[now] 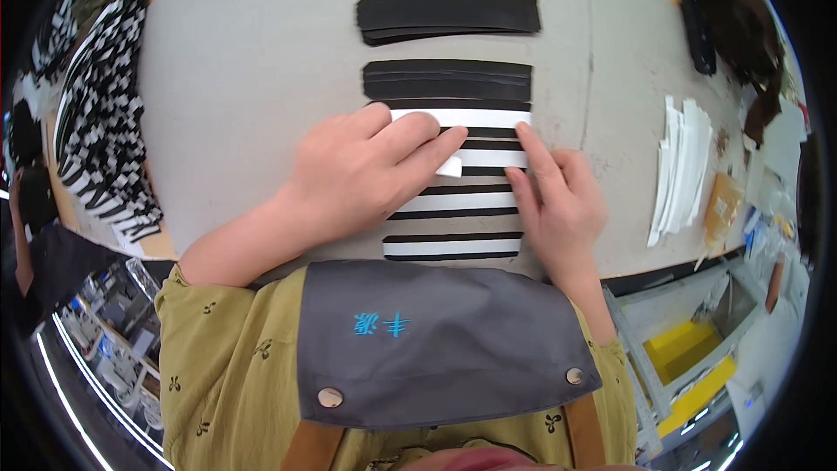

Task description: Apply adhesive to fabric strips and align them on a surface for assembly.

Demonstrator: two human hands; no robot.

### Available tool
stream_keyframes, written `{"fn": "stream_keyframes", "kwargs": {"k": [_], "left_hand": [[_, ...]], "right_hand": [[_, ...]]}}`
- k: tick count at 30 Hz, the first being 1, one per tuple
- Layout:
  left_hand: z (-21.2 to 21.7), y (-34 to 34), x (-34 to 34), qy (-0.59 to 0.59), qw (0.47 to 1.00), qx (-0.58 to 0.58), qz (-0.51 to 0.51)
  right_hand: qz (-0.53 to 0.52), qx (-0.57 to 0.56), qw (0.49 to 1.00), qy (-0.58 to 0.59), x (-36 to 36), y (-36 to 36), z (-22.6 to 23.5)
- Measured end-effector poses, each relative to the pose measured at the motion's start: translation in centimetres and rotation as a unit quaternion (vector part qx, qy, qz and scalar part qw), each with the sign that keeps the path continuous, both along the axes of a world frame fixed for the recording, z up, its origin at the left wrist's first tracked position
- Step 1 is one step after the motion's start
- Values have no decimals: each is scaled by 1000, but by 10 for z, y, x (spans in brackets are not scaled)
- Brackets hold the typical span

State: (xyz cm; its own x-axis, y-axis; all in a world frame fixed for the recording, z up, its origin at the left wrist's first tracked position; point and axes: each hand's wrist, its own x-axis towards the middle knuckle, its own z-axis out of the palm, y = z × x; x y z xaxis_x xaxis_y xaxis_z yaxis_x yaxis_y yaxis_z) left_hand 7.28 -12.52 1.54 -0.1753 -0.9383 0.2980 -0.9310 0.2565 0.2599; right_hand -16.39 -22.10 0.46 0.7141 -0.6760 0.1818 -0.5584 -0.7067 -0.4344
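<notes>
While my left fingers [423,160] pinch a small white piece [450,167] over striped strips [493,159] on the counter [244,61], uneven pressure could skew them. My right fingers [542,157], apart at their right ends, might slip.

White strips [493,159] partly behind hands [362,161]

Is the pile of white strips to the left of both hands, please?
No, the pile of white strips lies to the right of the right hand.
</notes>
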Motion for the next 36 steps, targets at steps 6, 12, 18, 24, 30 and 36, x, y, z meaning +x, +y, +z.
{"fn": "stream_keyframes", "kwargs": {"k": [6,12,18,24,30,36], "left_hand": [[7,52,23,-2,997,-16,76],[-11,62,27,-4,992,-28,125],[-14,61,28,29,991,-14,129],[-10,59,28,21,993,-4,119],[0,58,28,20,995,28,89],[47,60,22,182,976,37,115]], "right_hand": [[53,-73,996,6,1,2,8],[173,-37,984,33,50,8,18],[188,-72,976,89,75,14,13],[178,-102,974,94,76,13,20],[178,-100,976,72,72,14,14],[162,-108,980,39,68,20,12]]}}
